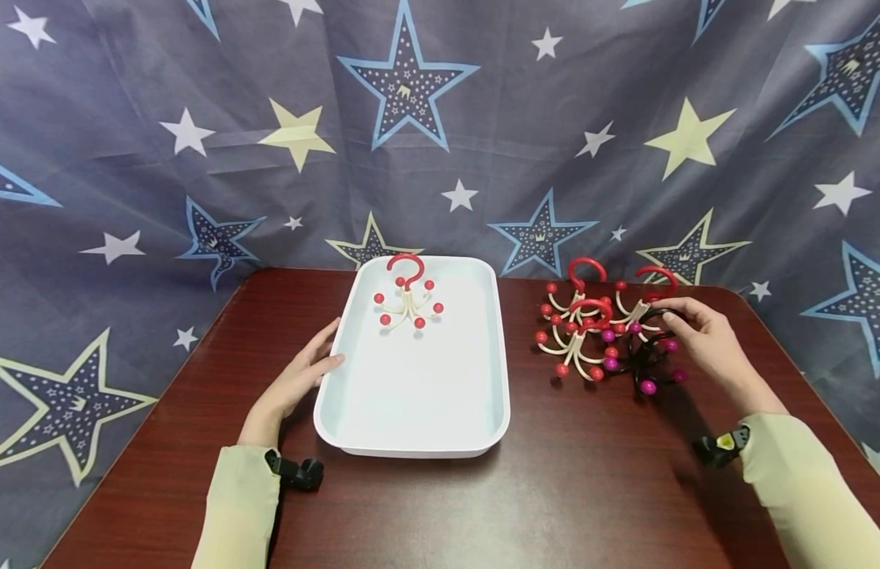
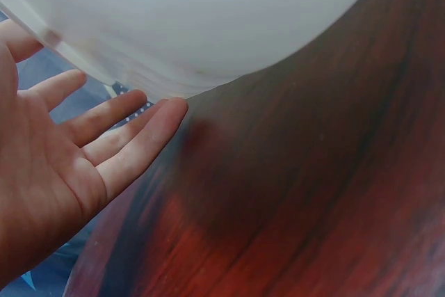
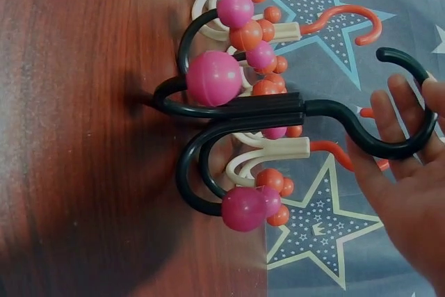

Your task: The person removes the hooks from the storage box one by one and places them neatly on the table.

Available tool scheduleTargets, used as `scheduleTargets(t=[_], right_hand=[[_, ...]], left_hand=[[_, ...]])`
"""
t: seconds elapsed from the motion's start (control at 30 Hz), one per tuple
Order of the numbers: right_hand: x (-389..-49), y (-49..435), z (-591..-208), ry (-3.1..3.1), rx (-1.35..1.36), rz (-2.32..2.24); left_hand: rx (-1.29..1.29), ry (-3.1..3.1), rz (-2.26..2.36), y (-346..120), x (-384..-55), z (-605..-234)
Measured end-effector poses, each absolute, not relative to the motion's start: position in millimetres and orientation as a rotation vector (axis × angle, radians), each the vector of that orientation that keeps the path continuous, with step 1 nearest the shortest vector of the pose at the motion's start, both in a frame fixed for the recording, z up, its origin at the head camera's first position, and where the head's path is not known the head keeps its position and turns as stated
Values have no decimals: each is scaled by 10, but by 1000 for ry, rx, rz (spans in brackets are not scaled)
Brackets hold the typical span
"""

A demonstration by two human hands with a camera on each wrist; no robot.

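Note:
A white tray [image 1: 419, 379] lies on the table, and my left hand [image 1: 294, 379] holds its left rim, thumb over the edge. In the left wrist view, my left hand's fingers [image 2: 122, 154] lie extended against the tray's outer wall. My right hand [image 1: 710, 340] pinches the curved top of a black multi-arm hook with magenta ball tips [image 1: 642, 359]. In the right wrist view, the black hook [image 3: 264, 109] hangs from the fingers, which partly hide behind its curve. A cream multi-arm hook with red balls [image 1: 408, 304] lies in the tray's far end.
Three more cream-and-red hooks [image 1: 575, 344] cluster to the right of the tray, beside and behind the black one. A starry curtain [image 1: 483, 142] hangs along the table's far edge. The dark red wooden table [image 1: 554, 490] extends in front of the tray.

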State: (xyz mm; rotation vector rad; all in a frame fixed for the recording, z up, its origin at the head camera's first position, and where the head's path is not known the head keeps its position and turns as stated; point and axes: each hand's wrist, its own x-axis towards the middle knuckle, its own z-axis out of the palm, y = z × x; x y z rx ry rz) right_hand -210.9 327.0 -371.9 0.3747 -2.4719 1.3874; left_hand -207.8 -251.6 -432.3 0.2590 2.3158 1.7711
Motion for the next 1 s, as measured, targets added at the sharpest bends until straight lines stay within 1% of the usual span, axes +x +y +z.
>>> scheduleTargets(t=[0.17,0.37,0.53,0.63,0.8,1.0], right_hand=[[-2136,3228,-3643,-2459,372,1405],[-2239,3051,-3443,-2473,397,1408],[-2252,2681,-3188,-2472,465,1376],[-2323,2487,-3127,-2476,519,1380],[-2551,2259,-3150,-2551,521,1346],[-2730,1831,-3138,-2583,556,1339]], left_hand=[[252,2311,1762,-2490,-2047,-4264],[254,2325,1742,-2428,-1968,-4125],[242,2326,1735,-2421,-1961,-4119],[239,2323,1742,-2441,-1998,-4176],[235,2317,1754,-2489,-2089,-4321],[240,2321,1757,-2517,-2083,-4341]])
